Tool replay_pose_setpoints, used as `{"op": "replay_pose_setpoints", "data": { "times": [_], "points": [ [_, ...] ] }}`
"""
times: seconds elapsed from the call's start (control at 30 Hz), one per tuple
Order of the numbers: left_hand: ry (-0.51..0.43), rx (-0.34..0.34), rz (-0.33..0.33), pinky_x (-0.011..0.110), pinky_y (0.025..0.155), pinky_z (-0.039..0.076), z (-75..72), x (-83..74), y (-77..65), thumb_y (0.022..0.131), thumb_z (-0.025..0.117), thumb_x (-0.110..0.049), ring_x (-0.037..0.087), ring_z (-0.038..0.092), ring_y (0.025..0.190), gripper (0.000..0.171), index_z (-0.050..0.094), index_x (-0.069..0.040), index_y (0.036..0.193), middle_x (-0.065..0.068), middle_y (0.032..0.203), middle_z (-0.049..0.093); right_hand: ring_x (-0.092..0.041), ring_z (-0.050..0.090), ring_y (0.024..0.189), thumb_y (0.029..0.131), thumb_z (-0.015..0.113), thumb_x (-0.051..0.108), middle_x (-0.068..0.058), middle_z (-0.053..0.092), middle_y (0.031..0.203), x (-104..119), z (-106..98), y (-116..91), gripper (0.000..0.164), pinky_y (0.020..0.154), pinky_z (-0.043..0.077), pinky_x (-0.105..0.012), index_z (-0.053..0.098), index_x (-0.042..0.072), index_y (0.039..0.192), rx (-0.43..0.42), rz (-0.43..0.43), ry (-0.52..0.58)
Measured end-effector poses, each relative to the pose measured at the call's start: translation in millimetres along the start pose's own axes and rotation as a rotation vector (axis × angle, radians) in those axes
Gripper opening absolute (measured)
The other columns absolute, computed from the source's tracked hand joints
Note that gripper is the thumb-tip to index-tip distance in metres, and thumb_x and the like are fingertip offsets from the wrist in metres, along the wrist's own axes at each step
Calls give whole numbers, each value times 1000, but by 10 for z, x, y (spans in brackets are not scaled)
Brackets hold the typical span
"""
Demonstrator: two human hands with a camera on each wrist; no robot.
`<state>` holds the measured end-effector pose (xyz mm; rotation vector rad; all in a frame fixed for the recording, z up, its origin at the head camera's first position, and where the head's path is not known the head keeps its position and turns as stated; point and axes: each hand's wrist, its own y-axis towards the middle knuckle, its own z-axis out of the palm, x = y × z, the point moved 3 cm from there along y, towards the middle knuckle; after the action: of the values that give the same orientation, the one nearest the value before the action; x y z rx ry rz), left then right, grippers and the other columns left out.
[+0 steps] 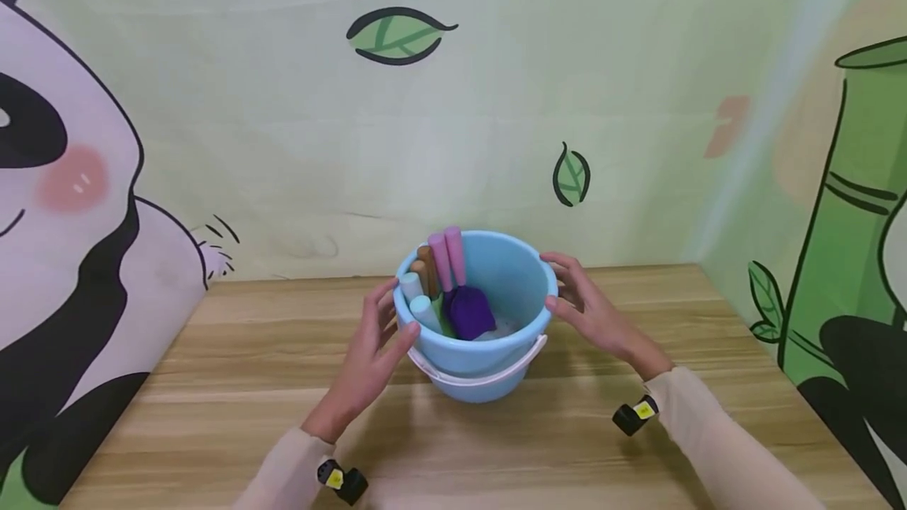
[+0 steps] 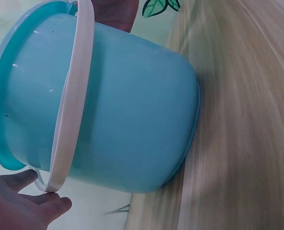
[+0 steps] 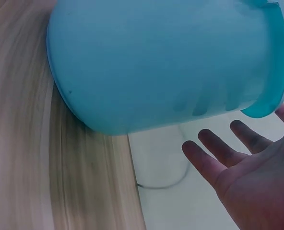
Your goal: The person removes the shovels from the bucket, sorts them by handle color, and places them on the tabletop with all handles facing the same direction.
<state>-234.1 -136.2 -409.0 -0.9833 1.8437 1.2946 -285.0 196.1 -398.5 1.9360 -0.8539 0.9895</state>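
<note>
A light blue bucket [image 1: 471,356] stands upright on the wooden table, its white handle [image 1: 489,378] hanging down across the front. Inside lean pink handles [image 1: 449,258], brown handles [image 1: 425,267] and pale blue handles [image 1: 423,309], beside a purple shovel-like blade [image 1: 471,313]. Some green shows behind the pale blue ones; the lower ends are hidden. My left hand [image 1: 368,360] is at the bucket's left rim, thumb toward the front and fingers spread along the side. At the opposite rim, my right hand [image 1: 591,309] has its thumb and fingers apart; the right wrist view [image 3: 247,163] shows its fingers extended beside the wall.
The wooden table [image 1: 234,384] reaches back to a printed backdrop [image 1: 482,101] with leaves, a panda on the left and bamboo on the right. Black wrist cameras [image 1: 347,485] hang at both sleeves.
</note>
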Motion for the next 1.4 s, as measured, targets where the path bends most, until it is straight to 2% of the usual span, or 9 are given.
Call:
{"op": "replay_pose_setpoints", "data": {
  "times": [0.2,0.3,0.47,0.7,0.97,1.4],
  "points": [
    [-53,-6,-44,61,107,40,31,29,1,105,59,-19,44,43,141,62,25,-28,156,19,159,37,-53,45,136,105,52,17,-25,37,156,-36,36,4,63,95,51,-59,20,21,160,1,16,111],
    [-57,-15,-72,63,104,42,52,33,-18,106,58,-22,46,45,139,62,24,-32,157,16,161,34,-52,45,136,106,50,21,-24,36,157,-68,60,-12,63,94,52,-60,18,24,160,-4,35,142],
    [-71,-32,-75,64,103,43,86,69,-34,107,56,-23,48,44,139,62,22,-33,158,15,164,28,-51,44,138,107,49,24,-23,33,160,-89,98,-33,63,94,52,-61,16,25,161,-13,56,173],
    [-86,-44,-79,62,103,43,102,76,-42,106,56,-23,45,40,143,63,22,-35,158,11,164,27,-52,44,137,108,48,23,-23,32,161,-112,104,-44,63,91,54,-59,16,26,161,-20,66,189],
    [-76,-42,-62,62,105,43,99,82,-18,106,55,-20,43,37,145,63,22,-31,158,13,165,26,-52,43,137,108,49,22,-21,32,162,-128,86,-27,64,88,56,-58,16,25,162,-13,78,199],
    [-88,-37,-106,67,104,40,117,62,-33,106,55,-24,48,39,142,64,19,-36,158,13,164,26,-55,44,135,107,51,23,-23,32,161,-93,91,-37,63,87,54,-63,18,28,161,-26,93,209]
  ]
}}
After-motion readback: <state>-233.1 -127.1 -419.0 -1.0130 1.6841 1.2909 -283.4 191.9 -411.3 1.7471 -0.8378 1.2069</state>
